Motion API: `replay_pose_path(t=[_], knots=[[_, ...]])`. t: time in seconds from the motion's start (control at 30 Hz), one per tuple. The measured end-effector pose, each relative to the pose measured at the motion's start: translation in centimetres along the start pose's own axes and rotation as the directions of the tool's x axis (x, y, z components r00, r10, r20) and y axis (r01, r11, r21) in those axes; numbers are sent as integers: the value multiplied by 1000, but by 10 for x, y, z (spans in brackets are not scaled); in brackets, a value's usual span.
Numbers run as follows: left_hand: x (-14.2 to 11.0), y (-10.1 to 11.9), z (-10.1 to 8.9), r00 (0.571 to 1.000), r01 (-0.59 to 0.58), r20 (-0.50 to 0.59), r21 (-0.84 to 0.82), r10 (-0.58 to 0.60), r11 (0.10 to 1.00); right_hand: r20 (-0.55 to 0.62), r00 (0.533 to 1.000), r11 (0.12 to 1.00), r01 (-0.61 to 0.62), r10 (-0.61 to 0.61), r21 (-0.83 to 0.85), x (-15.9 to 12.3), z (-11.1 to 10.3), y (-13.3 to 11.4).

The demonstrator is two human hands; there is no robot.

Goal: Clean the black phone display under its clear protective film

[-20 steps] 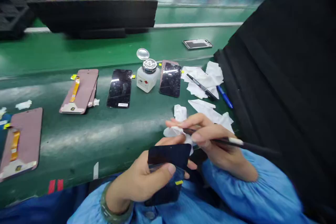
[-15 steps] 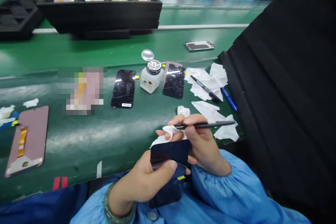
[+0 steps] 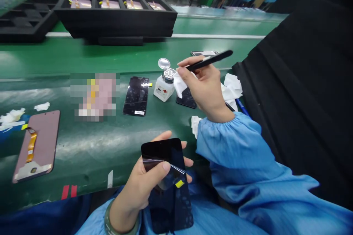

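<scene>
My left hand [image 3: 143, 187] grips a black phone screen [image 3: 168, 183] over my lap; a clear film with a yellow tab [image 3: 179, 183] is peeled partway off it. My right hand [image 3: 204, 88] is stretched out over the green bench, closed on a black pen-like tool [image 3: 209, 60] and a white wipe [image 3: 179, 83]. The wipe is pressed at the metal top of a small white solvent bottle [image 3: 164, 86], whose round lid [image 3: 164, 63] stands flipped up.
On the green bench [image 3: 82, 147] lie a black screen [image 3: 136, 96], another screen [image 3: 187, 99] partly behind my hand, pink-backed panels [image 3: 37, 145], white wipes [image 3: 231, 84] and a blue pen [image 3: 242, 107]. Black trays [image 3: 116, 18] stand behind. Black cloth [image 3: 298, 91] covers the right.
My right hand left the held screen and reached forward to the solvent bottle with the wipe and tool. The left hand lowered and tilted the screen, its film now visibly lifted.
</scene>
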State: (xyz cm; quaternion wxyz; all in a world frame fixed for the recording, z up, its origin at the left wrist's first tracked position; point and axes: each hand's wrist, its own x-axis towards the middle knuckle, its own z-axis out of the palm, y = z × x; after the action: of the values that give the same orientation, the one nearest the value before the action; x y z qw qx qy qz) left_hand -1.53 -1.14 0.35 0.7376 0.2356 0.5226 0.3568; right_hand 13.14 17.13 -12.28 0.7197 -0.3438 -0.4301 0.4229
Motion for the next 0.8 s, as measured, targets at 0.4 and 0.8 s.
replay_pose_path(t=[0.4,0.8], knots=[[-1,3,1,994,32,-104,3,-32,999,-93,965,958,-255,245,-127,-32,-48,-34],[1,5,21,983,80,-167,12,-76,997,-104,881,792,-462,461,-400,-136,-85,-20]])
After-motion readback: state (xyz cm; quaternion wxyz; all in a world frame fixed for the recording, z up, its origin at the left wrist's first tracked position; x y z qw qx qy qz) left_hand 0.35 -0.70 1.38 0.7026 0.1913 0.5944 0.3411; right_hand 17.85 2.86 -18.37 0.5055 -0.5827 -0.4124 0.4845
